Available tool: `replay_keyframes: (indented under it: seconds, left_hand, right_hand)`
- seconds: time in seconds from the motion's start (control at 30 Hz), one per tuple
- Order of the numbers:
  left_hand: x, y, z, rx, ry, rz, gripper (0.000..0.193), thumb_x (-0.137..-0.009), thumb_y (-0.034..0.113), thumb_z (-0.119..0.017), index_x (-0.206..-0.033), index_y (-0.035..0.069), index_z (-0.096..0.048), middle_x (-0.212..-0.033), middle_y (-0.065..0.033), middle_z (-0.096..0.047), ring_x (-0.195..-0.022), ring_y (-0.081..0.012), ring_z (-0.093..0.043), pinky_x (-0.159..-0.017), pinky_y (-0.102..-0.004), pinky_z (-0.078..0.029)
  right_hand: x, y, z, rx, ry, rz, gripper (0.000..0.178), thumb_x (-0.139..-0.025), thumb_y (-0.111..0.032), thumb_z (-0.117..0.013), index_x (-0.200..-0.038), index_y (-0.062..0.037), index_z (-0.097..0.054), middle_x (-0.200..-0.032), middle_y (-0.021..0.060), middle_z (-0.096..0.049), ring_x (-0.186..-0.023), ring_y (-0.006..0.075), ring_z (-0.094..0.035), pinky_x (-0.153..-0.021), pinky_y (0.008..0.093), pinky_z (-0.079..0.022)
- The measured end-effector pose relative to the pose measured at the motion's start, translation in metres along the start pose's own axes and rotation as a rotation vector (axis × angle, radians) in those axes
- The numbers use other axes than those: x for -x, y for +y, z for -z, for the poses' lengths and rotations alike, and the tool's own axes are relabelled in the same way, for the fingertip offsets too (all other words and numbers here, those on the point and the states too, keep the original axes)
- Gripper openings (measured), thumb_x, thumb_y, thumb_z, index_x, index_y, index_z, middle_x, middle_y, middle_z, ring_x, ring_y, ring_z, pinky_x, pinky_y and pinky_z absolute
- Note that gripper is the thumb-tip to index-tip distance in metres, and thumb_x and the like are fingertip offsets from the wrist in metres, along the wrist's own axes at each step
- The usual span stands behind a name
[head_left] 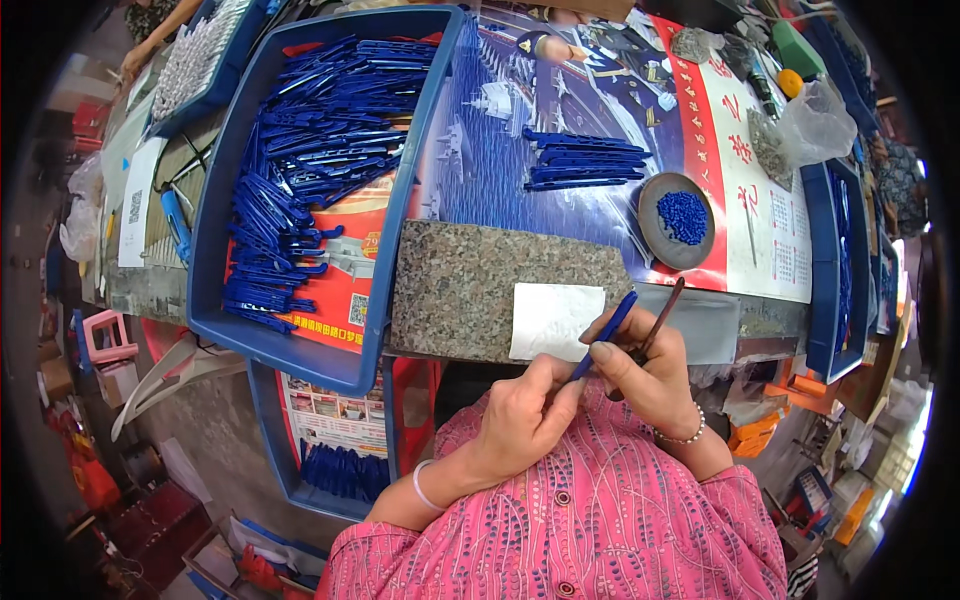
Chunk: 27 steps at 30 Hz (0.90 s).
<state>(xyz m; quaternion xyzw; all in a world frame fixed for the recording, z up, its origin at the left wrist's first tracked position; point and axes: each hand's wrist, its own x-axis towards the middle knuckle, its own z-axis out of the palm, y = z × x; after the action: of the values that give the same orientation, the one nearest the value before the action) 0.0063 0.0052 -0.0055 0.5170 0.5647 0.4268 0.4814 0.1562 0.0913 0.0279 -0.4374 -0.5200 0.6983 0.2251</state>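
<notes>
In front of my chest, both hands meet on a slim blue plastic stick (pixel 624 310), tilted with its upper end to the right. My left hand (pixel 522 412) pinches its lower end between thumb and fingers. My right hand (pixel 645 378) is closed on its middle, and a thin dark brown rod-shaped tool (pixel 664 315) also sticks up out of that hand. Just beyond lies a white paper sheet (pixel 548 312) on a speckled stone slab (pixel 455 285). A small pile of similar blue sticks (pixel 585 162) rests farther back. To its right, a round dish (pixel 655 245) holds tiny blue beads (pixel 684 217).
A large blue tray (pixel 375 330) of loose blue sticks stands on the left, with another tray (pixel 285 470) below it. At the far left is a tray of white pieces (pixel 195 62). Clear plastic bags (pixel 815 128) and a blue tray (pixel 828 340) edge the right side.
</notes>
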Motion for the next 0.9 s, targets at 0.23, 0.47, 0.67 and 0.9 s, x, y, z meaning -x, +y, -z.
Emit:
replay_keyframes:
  seconds: [0.23, 0.47, 0.67, 0.9]
  left_hand:
    - [0.006, -0.015, 0.007, 0.411, -0.063, 0.251, 0.014, -0.095, 0.011, -0.048, -0.095, -0.003, -0.052, -0.073, -0.0098, -0.066, -0.064, -0.0140, -0.066, -0.056, -0.0245, -0.052]
    - [0.022, -0.033, 0.009, 0.837, -0.152, 0.413, 0.020, -0.098, 0.014, -0.044, -0.103, -0.003, -0.052, -0.082, -0.0108, -0.065, -0.071, -0.0160, -0.066, -0.064, -0.0256, -0.055]
    - [0.021, -0.049, 0.003, 0.890, -0.115, 0.519, 0.021, -0.097, 0.010, -0.045, -0.108, -0.005, -0.054, -0.086, -0.0125, -0.066, -0.077, -0.0186, -0.067, -0.070, -0.0275, -0.056]
    - [0.018, -0.051, 0.002, 0.916, -0.075, 0.625, 0.021, -0.096, 0.012, -0.049, -0.102, -0.006, -0.057, -0.086, -0.0132, -0.067, -0.075, -0.0191, -0.068, -0.068, -0.0276, -0.056]
  right_hand:
    - [-0.017, 0.001, -0.011, 0.091, -0.030, 0.034, 0.016, -0.088, -0.011, -0.062, -0.098, 0.0009, -0.058, -0.077, 0.0016, -0.059, -0.063, 0.0042, -0.053, -0.054, 0.0193, -0.042]
    - [-0.021, 0.000, -0.001, 0.359, 0.128, 0.261, 0.048, -0.099, -0.033, -0.029, -0.095, 0.0042, -0.060, -0.090, 0.0122, -0.064, -0.063, 0.0126, -0.055, -0.054, 0.0236, -0.042]
    - [-0.010, -0.012, 0.001, 0.810, 0.036, 0.532, 0.058, -0.098, -0.044, -0.028, -0.099, 0.0025, -0.062, -0.099, 0.0154, -0.065, -0.073, 0.0241, -0.059, -0.068, 0.0324, -0.047]
    - [-0.006, -0.002, -0.008, 0.834, -0.080, 0.423, 0.039, -0.097, -0.033, -0.042, -0.104, 0.0004, -0.059, -0.091, 0.0175, -0.064, -0.075, 0.0318, -0.064, -0.066, 0.0359, -0.050]
